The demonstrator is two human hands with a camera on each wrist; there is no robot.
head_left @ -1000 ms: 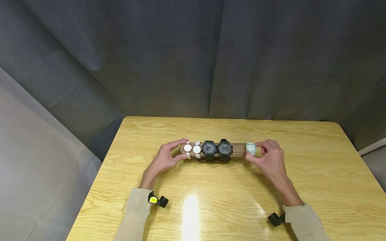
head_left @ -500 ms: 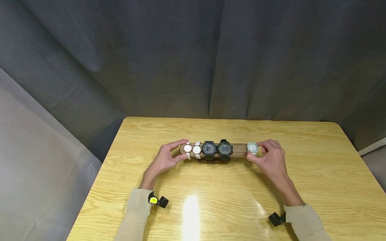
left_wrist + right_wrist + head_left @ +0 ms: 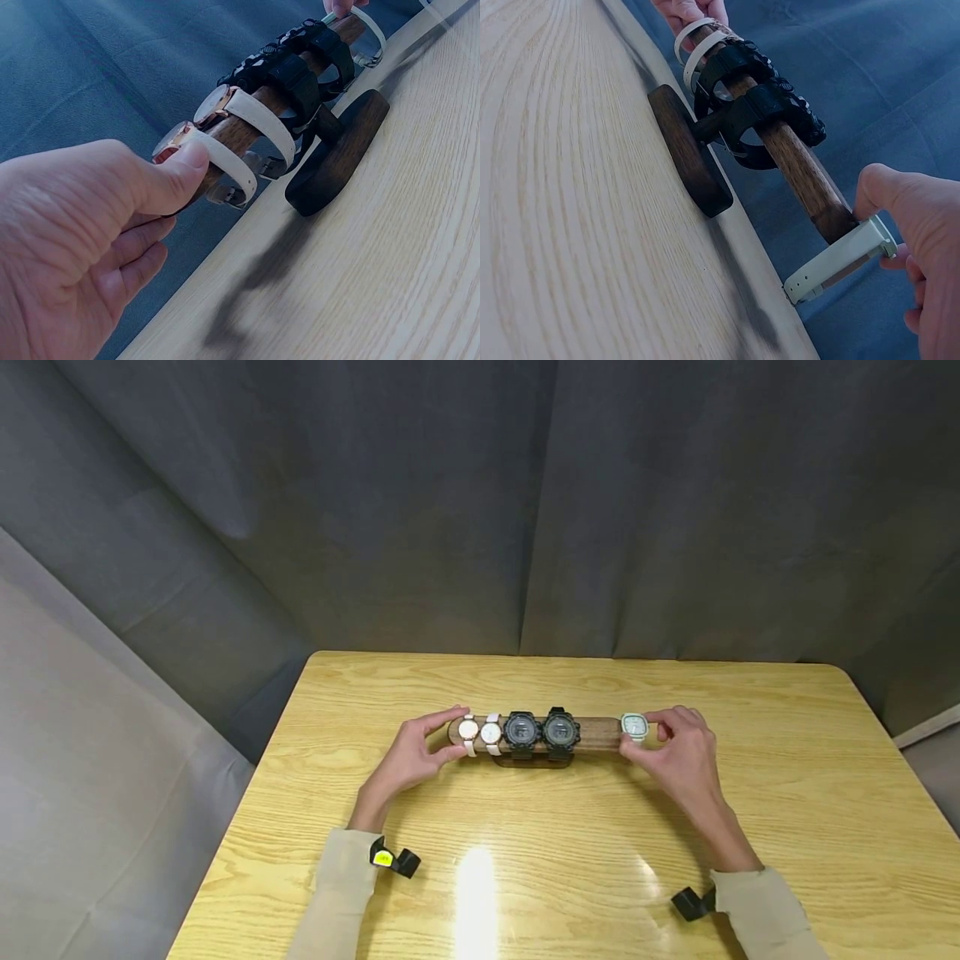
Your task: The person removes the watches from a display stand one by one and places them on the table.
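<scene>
A wooden watch stand [image 3: 598, 737] stands on the table, its bar lying left to right. My left hand [image 3: 408, 753] grips the bar's left end with thumb and fingers at the outermost white-strapped watch [image 3: 468, 729]. Beside that sits a second white-strapped watch [image 3: 491, 734], then two bulky black watches [image 3: 561, 732] near the middle. At the bar's right tip, my right hand [image 3: 681, 758] pinches a mint-green watch [image 3: 836, 259] by its case; its buckled strap hangs as a loop. Whether the bar's tip is still inside the loop, I cannot tell.
The light wood table [image 3: 555, 843] carries the stand's dark oval foot [image 3: 690, 154]. A grey curtain [image 3: 420, 527] hangs behind the table's back edge. Small black wrist cameras [image 3: 407, 862] jut from both sleeves.
My right hand has slid the mint-green watch slightly rightward along the bar to its tip. The left hand, the stand and the other watches have stayed almost still.
</scene>
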